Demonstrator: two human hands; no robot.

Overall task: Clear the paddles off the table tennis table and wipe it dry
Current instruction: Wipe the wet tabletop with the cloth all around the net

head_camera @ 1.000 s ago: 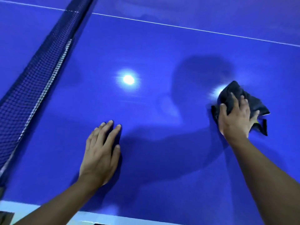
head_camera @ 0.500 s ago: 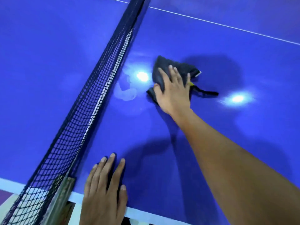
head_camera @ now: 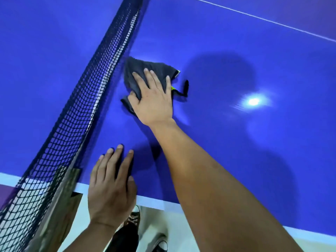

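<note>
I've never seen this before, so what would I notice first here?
The right hand presses a dark grey cloth flat on the shiny blue table, right beside the black net. The left hand rests flat at the table's near edge. A bright glare shines on the table right of the cloth.

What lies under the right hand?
A dark cloth lies under the right hand, on the blue table. The surface beneath the cloth is covered.

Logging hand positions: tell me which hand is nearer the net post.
Left. The left hand lies flat on the table just beside the net post; the right hand presses the cloth farther up the table.
</note>
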